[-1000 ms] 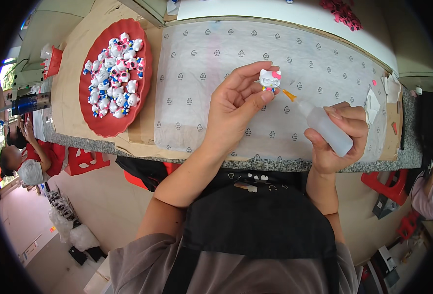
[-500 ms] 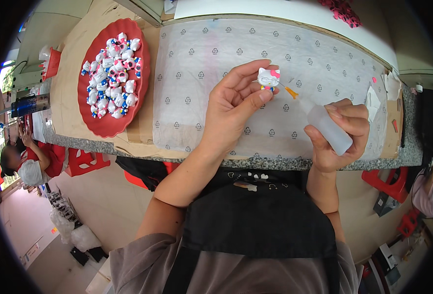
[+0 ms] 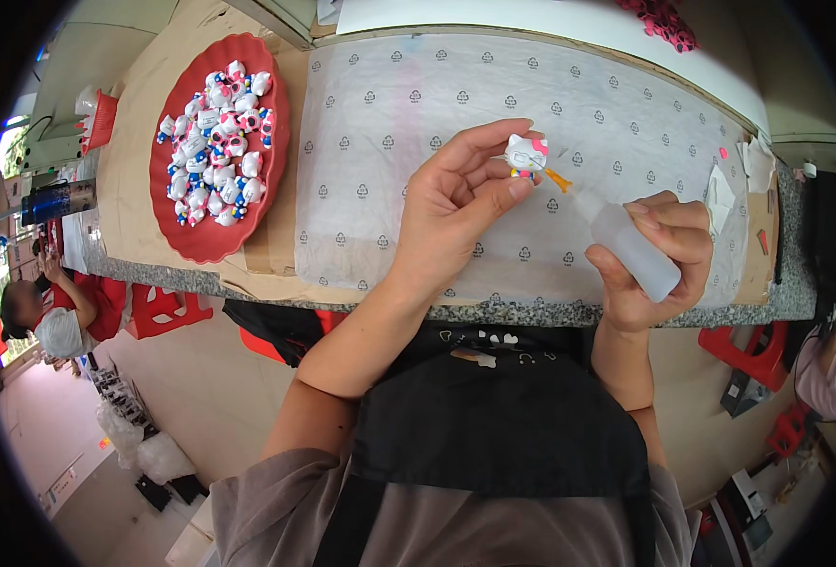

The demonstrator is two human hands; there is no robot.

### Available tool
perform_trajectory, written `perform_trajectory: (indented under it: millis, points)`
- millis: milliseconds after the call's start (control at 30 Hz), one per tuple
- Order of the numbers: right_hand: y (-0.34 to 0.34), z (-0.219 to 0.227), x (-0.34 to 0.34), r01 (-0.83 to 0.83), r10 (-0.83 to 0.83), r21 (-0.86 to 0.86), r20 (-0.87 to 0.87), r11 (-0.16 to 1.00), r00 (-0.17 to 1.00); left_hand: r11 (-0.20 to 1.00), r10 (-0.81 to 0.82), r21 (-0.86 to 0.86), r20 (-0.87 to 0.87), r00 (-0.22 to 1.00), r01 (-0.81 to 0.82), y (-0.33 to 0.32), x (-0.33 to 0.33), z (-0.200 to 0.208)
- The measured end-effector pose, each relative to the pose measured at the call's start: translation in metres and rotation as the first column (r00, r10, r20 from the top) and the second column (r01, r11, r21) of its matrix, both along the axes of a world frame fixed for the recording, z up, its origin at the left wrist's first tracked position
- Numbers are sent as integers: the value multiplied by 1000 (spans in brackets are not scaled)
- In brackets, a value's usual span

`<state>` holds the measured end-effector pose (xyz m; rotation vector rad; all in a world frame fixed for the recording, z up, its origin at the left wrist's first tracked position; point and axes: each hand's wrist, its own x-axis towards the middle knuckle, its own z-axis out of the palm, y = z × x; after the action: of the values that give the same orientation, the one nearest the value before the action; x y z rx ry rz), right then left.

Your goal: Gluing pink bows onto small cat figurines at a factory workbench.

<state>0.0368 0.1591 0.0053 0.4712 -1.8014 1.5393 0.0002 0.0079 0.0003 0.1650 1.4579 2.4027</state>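
Head view. The left hand (image 3: 446, 203) has its fingers clamped on a small white figurine (image 3: 526, 153) with a pink bow, pinched between thumb and forefinger and raised above the pale printed sheet (image 3: 370, 76) covering much of the tabletop (image 3: 796, 274). The right hand (image 3: 686, 248) has its fingers wrapped around a translucent squeeze bottle (image 3: 637, 257), tilted so that its orange needle tip (image 3: 557, 180) points up and leftward at the figurine. The tip is close against the front of the piece; actual contact cannot be confirmed at this scale.

To the left stands a red scalloped dish (image 3: 210, 244) holding a heap of similar figurines (image 3: 215, 142) in white, pink and blue. Loose pink pieces (image 3: 663, 28) lie on the white surface beyond the sheet.

Progress: the held piece carries its bow and coloured clothing; work on it is judged under way, not complete. Many pieces remain in the dish, but whether these are finished or waiting cannot be told. No liquid is discernible on the figurine.
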Motion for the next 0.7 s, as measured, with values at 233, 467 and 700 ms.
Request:
perform_trajectory:
  millis: [233, 467, 700]
  points:
    - [-1, 0, 0, 7, -7, 2, -8, 1000, 1000, 995, -7, -96, -88, 996, -1, -1, 2, -3]
    - [-1, 4, 1, -42, 41, 26, 18, 999, 999, 987, 12, -155, -153, 988, -36, -1, 3, -7]
    - [7, 5, 2, 11, -14, 37, 81, 999, 997, 982, 31, -177, -158, 987, -59, 3, 0, -3]
